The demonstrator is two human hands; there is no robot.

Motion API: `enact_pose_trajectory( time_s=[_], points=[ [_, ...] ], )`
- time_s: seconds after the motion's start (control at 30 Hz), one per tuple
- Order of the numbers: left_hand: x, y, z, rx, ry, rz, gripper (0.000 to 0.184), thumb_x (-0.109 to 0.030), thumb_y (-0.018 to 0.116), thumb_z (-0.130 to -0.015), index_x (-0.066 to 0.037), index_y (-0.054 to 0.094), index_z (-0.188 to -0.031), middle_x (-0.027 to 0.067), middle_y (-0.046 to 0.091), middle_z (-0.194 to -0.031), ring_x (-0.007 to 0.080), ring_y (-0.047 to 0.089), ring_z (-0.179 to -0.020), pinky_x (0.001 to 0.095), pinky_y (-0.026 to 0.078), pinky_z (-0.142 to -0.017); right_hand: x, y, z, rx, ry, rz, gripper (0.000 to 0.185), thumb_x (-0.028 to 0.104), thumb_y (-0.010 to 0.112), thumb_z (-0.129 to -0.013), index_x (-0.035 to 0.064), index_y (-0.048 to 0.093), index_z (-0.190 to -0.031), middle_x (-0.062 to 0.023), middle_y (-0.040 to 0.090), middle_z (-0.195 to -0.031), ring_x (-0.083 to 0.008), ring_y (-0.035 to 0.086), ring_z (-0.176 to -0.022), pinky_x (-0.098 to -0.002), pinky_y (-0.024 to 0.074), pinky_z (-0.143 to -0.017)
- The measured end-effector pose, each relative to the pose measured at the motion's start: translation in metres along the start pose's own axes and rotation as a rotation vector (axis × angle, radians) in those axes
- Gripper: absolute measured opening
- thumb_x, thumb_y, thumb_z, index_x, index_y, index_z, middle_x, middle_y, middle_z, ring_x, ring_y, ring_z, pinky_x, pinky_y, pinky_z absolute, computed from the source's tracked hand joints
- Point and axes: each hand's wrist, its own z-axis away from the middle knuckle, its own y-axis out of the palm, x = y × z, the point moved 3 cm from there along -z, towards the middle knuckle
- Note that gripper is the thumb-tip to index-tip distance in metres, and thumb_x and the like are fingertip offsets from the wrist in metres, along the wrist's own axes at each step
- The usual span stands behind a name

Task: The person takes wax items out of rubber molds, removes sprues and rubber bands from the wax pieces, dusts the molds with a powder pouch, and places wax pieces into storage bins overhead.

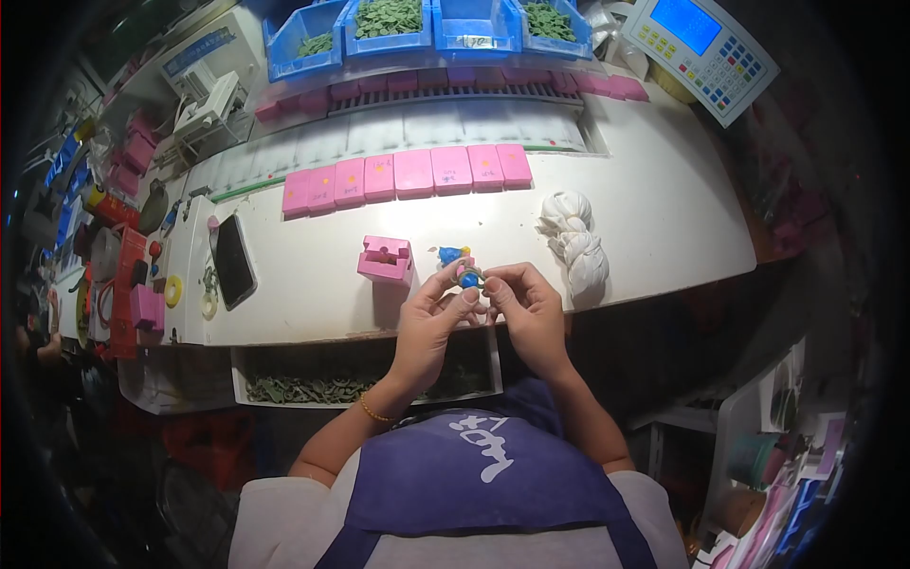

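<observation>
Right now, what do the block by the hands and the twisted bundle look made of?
Pink block: probably rubber or wax, matte; smooth, evenly coloured faces with crisp notches.

Twisted bundle: likely cotton cloth or yarn, soft, dull white; it folds and twists on itself.

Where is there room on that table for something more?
The widest bare patch of the white table lies between the twisted white cloth and the table's right edge. A smaller one lies between the black-screened phone and slotted pink block. It's crowded where left hand and right hand meet around a small blue piece.
</observation>
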Motion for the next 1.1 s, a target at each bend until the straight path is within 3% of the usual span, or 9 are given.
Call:
enact_pose_trajectory(
  time_s=[0.07, 0.27, 0.47, 0.57, 0.67, 0.8, 0.83, 0.93, 1.1],
  points=[
    [-0.002, 0.002, 0.0, -0.021, 0.04, -0.006, 0.053, -0.013, 0.066, -0.096, 0.001, 0.046, -0.143, 0.0072, 0.061, -0.118, 0.0092, 0.062, -0.088, 0.0243, 0.052, -0.08, -0.003, 0.003, 0.005, 0.002, -0.008, -0.037, 0.017, 0.011, 0.062, -0.099, -0.0039, 0.061, -0.108, -0.0081, 0.068, -0.091, -0.0068, 0.059, -0.07, -0.0217, 0.0487, -0.06],
    [-0.008, 0.003, 0.0, -0.001, 0.057, 0.017, 0.047, -0.008, 0.059, -0.098, -0.002, 0.044, -0.142, 0.0131, 0.056, -0.135, 0.0139, 0.059, -0.11, 0.0283, 0.051, -0.091, 0.0, 0.008, 0.009, 0.0, -0.054, -0.045, 0.015, 0.01, 0.061, -0.099, -0.004, 0.06, -0.106, -0.0089, 0.067, -0.089, -0.008, 0.061, -0.071, -0.0224, 0.0509, -0.063],
    [-0.011, -0.004, 0.001, 0.031, -0.178, 0.335, 0.053, -0.002, 0.062, -0.093, -0.003, 0.043, -0.142, 0.0105, 0.051, -0.128, 0.0137, 0.056, -0.11, 0.0273, 0.048, -0.094, -0.002, 0.0, 0.009, 0.133, 0.03, 0.009, 0.014, 0.01, 0.06, -0.099, -0.0028, 0.061, -0.105, -0.0078, 0.067, -0.087, -0.008, 0.061, -0.069, -0.0215, 0.0501, -0.061],
    [-0.004, -0.009, 0.005, 0.033, -0.189, 0.16, 0.052, -0.001, 0.06, -0.093, -0.001, 0.043, -0.141, 0.0109, 0.05, -0.128, 0.0137, 0.055, -0.11, 0.0257, 0.047, -0.091, 0.0, -0.007, 0.01, 0.097, 0.058, 0.049, 0.013, 0.01, 0.06, -0.099, -0.0022, 0.063, -0.104, -0.0064, 0.066, -0.086, -0.008, 0.06, -0.068, -0.0214, 0.0493, -0.06],
    [-0.005, -0.009, 0.009, -0.002, -0.305, 0.306, 0.045, -0.004, 0.055, -0.096, 0.003, 0.043, -0.139, 0.014, 0.051, -0.131, 0.0186, 0.057, -0.113, 0.0297, 0.048, -0.099, 0.007, -0.015, 0.006, 0.004, 0.024, 0.131, 0.013, 0.01, 0.06, -0.099, -0.0022, 0.064, -0.103, -0.0052, 0.066, -0.086, -0.0071, 0.06, -0.066, -0.0211, 0.0486, -0.059],
    [-0.015, -0.003, 0.019, -0.003, -0.396, 0.534, 0.043, -0.008, 0.054, -0.1, 0.007, 0.042, -0.138, 0.0182, 0.049, -0.135, 0.0227, 0.054, -0.123, 0.0309, 0.05, -0.102, -0.002, -0.037, -0.033, -0.216, -0.343, 0.622, 0.013, 0.011, 0.063, -0.095, -0.0011, 0.065, -0.1, -0.0104, 0.067, -0.083, -0.0201, 0.064, -0.073, -0.0322, 0.0494, -0.067],
    [-0.016, -0.004, 0.021, 0.025, -0.367, 0.479, 0.043, -0.01, 0.053, -0.101, 0.008, 0.041, -0.139, 0.019, 0.049, -0.136, 0.0237, 0.054, -0.125, 0.0311, 0.05, -0.102, -0.007, -0.041, -0.043, -0.159, -0.23, 0.642, 0.014, 0.012, 0.065, -0.091, 0.0016, 0.066, -0.101, -0.0134, 0.067, -0.094, -0.0293, 0.061, -0.089, -0.0386, 0.0474, -0.079],
    [-0.022, -0.006, 0.025, 0.001, -0.324, 0.376, 0.041, -0.013, 0.052, -0.103, 0.006, 0.042, -0.138, 0.0186, 0.051, -0.135, 0.0213, 0.058, -0.117, 0.0275, 0.054, -0.095, 0.001, -0.028, -0.047, -0.237, -0.545, 1.132, 0.02, 0.014, 0.068, -0.088, 0.0028, 0.065, -0.104, -0.0133, 0.064, -0.107, -0.0317, 0.055, -0.103, -0.0401, 0.0436, -0.089],
    [-0.012, -0.03, 0.031, 0.069, -0.253, 0.343, 0.039, -0.013, 0.056, -0.102, 0.001, 0.048, -0.137, 0.0128, 0.061, -0.126, 0.0106, 0.062, -0.096, 0.0209, 0.052, -0.083, -0.01, 0.02, -0.038, -0.094, -0.699, 1.233, 0.028, 0.018, 0.071, -0.084, 0.0021, 0.063, -0.106, -0.012, 0.061, -0.113, -0.0328, 0.051, -0.109, -0.0416, 0.0412, -0.093]
  ],
)
